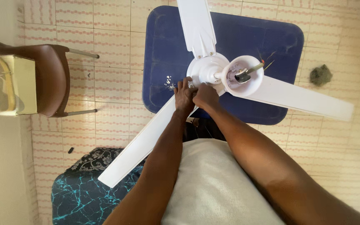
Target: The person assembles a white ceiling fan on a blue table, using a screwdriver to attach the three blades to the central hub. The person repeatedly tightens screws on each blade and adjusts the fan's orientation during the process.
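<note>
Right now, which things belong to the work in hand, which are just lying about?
In hand: ceiling fan, near blade, left hand, right hand, blue table, small bits.
Lying about: brown chair, grey clump, patterned cushion.

Left of your view, one boxy package [9, 85] sits on the seat of the brown chair [53, 79], against the chair's left side. Its top and the side facing the chair's right edge are pale cream. Its broad front is glossy and silvery, like clear wrapping catching the light. The frame's edge cuts off its far left part
</note>
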